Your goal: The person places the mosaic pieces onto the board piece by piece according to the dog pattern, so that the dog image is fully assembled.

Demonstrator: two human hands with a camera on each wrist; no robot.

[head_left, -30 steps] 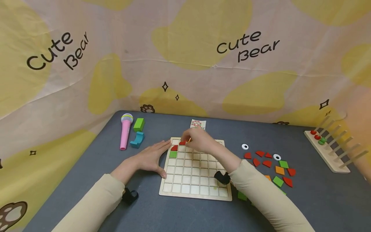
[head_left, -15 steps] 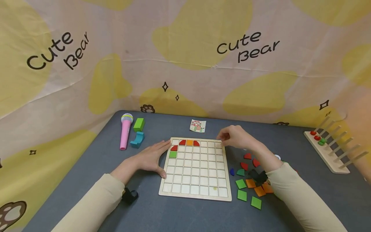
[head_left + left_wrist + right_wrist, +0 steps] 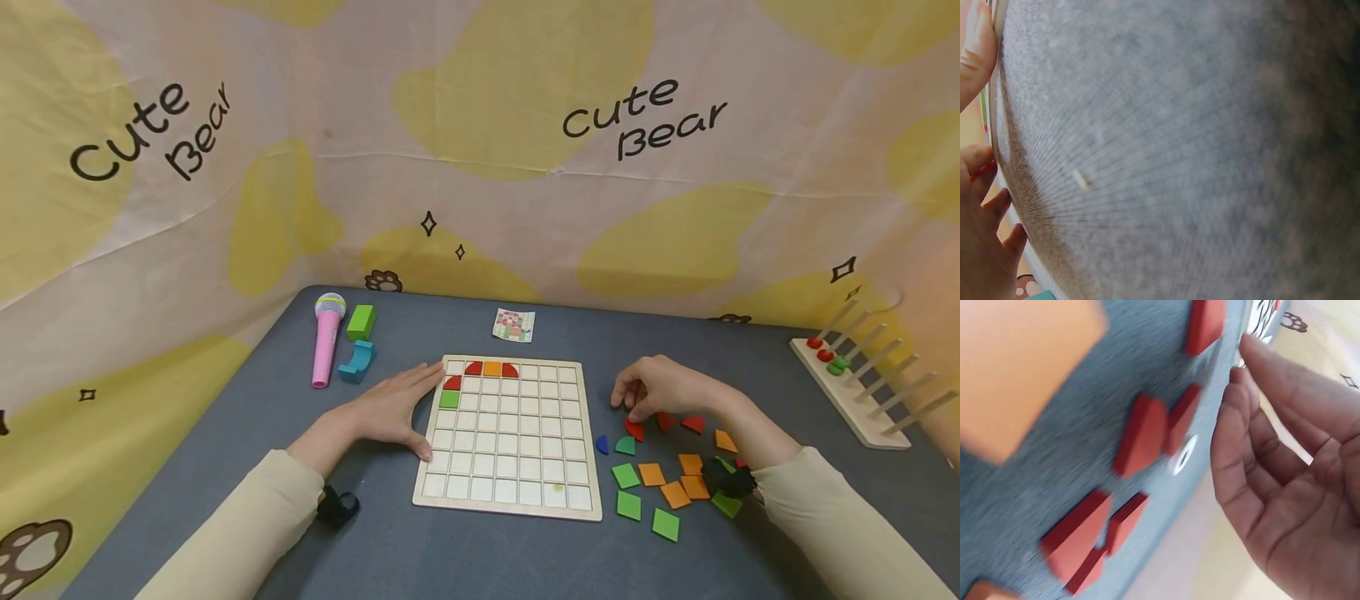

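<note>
The left hand (image 3: 382,408) lies with spread fingers along the left edge of a pale wooden grid board (image 3: 517,472); its fingertips and thumb touch the rim. On the board's far row, an orange square tile (image 3: 492,368) sits between two red quarter-circle tiles. Another red tile (image 3: 452,383) lies above a green square tile (image 3: 449,399) in the left column. Right of the board, the right hand (image 3: 667,387) hovers over loose tiles, fingers loosely bent, thumb near a red quarter-circle tile (image 3: 633,429). No tile shows between its fingers in the right wrist view.
Loose green tiles (image 3: 665,524), orange tiles (image 3: 675,495) and a blue tile (image 3: 602,444) lie right of the board. Behind it is a pattern card (image 3: 513,325). A pink toy microphone (image 3: 325,340) and two blocks stand left; a pegged rack (image 3: 855,400) stands far right.
The right hand has let go of the far row's tiles and moved right, off the board, to the loose red tiles. An orange and a red tile now show uncovered. The left hand stays put.
</note>
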